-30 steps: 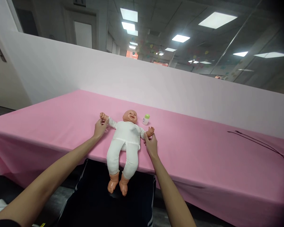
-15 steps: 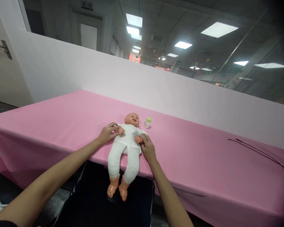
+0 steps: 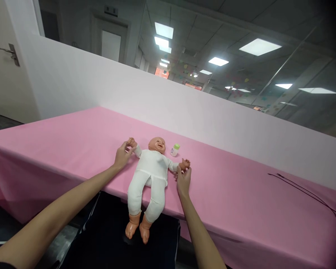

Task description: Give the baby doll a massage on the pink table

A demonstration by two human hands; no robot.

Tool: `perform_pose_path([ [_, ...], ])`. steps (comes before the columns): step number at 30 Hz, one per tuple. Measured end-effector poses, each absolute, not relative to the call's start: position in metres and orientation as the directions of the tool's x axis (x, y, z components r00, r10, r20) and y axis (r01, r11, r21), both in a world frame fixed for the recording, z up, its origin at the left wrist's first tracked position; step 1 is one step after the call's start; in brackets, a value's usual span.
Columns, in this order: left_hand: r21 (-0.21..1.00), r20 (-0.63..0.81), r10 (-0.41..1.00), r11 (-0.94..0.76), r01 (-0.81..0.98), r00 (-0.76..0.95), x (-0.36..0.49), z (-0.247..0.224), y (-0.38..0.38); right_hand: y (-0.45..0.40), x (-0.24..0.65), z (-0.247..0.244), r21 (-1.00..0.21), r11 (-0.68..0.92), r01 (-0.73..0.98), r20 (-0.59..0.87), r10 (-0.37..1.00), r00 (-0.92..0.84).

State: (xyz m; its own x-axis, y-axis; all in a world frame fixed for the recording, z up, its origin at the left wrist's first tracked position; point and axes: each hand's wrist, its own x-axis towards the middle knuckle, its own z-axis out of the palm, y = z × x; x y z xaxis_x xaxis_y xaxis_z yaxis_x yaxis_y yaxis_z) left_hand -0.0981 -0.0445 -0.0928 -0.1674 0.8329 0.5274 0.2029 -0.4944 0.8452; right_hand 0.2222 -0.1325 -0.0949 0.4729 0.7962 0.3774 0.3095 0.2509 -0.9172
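Observation:
A baby doll (image 3: 152, 164) in a white bodysuit lies on its back on the pink-covered table (image 3: 235, 186), its lower legs and bare feet jutting past the front edge. My left hand (image 3: 122, 155) is closed on the doll's arm at the left of the view, gripping near the wrist. On the other side, my right hand (image 3: 184, 179) has thumb and fingers around the opposite doll arm by its wrist. Both doll arms are spread outward from the body. A small clear bottle with a green cap (image 3: 175, 150) stands beside the doll's head, touched by neither hand.
Thin black cables (image 3: 305, 190) lie across the right part of the table. A low white wall (image 3: 184, 108) with glass above it runs along the back. A door with a metal handle (image 3: 14, 54) is at the far left. My dark-clothed lap (image 3: 112, 239) is below the table edge.
Both my hands have moved outward with the doll's arms, which were bent over its chest and now stretch to the sides. The bottle has stayed in place.

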Motion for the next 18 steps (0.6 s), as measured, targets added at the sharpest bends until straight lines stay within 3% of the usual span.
perform_pose_path([
  [3, 0.687, 0.647, 0.757, -0.629, 0.363, 0.089, -0.092, -0.095, -0.051, -0.137, 0.212, -0.094, -0.755, 0.349, 0.556, 0.545, 0.805, 0.234],
  [6, 0.520, 0.678, 0.654, -0.750, 0.409, 0.336, -0.088, -0.099, -0.054, -0.138, 0.206, -0.094, -0.560, 0.444, 0.700, 0.603, 0.797, -0.024],
  [9, 0.439, 0.676, 0.606, -0.788, 0.431, 0.420, -0.086, -0.101, -0.055, -0.137, 0.203, -0.094, -0.505, 0.444, 0.740, 0.592, 0.802, -0.077],
  [11, 0.477, 0.688, 0.628, -0.769, 0.427, 0.362, -0.086, -0.099, -0.056, -0.137, 0.204, -0.095, -0.570, 0.421, 0.706, 0.585, 0.811, -0.012],
  [14, 0.665, 0.655, 0.747, -0.642, 0.383, 0.115, -0.088, -0.096, -0.052, -0.135, 0.212, -0.097, -0.757, 0.339, 0.559, 0.519, 0.831, 0.200],
  [18, 0.918, 0.396, 0.881, -0.378, 0.119, -0.259, -0.098, -0.096, -0.040, -0.128, 0.229, -0.101, -0.936, 0.234, 0.262, 0.342, 0.781, 0.523],
])
